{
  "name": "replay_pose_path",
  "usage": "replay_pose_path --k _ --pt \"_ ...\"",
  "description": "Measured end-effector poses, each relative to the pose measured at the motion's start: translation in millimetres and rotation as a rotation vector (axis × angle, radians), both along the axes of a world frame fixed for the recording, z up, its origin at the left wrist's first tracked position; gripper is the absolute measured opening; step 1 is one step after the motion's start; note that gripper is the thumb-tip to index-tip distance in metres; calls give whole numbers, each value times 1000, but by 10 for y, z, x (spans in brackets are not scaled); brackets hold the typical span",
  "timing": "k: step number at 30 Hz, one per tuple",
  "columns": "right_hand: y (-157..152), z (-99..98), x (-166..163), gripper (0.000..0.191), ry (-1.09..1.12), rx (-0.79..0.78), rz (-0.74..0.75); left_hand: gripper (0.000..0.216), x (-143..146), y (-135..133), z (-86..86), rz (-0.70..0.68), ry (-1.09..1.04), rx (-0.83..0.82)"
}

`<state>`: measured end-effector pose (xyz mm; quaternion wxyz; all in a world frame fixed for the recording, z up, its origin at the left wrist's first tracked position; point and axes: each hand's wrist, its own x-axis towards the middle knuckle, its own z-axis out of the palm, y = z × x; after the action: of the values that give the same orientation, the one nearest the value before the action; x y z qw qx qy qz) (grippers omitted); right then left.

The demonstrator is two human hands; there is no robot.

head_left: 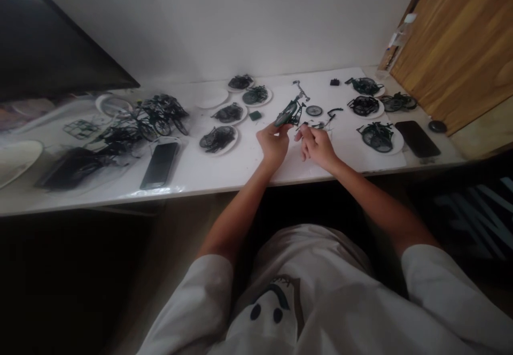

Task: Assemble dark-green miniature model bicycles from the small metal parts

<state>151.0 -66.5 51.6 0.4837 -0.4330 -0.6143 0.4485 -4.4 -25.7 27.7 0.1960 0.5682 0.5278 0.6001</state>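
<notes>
My left hand (273,144) is closed, pinching a partly built miniature bicycle (287,113) by its dark wheel and holding it tilted above the white table. The bicycle shows a dark green frame and a handlebar sticking up at the far end. Close beside it, my right hand (317,145) has its thumb and forefinger pressed together at the near end of the bicycle. Whatever lies between those fingertips is too small to make out. A loose spoked wheel (314,110) lies flat just beyond the right hand, near a loose thin frame part (333,113).
Small white plates with dark bicycle parts stand left (234,144) and right (396,140). Several assembled miniature bicycles (162,114) crowd the left. Phones lie left (160,165) and right (417,138). A clear bottle (401,34) stands back right; a dark screen (52,39) overhangs the left.
</notes>
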Motion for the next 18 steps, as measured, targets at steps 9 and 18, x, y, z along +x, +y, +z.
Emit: replay_pose_path --k 9,18 --pt "88 -3 -73 70 338 -258 123 23 -12 84 -68 18 65 56" --pt "207 -104 147 51 -376 401 -160 15 -15 155 -123 2 20 156"
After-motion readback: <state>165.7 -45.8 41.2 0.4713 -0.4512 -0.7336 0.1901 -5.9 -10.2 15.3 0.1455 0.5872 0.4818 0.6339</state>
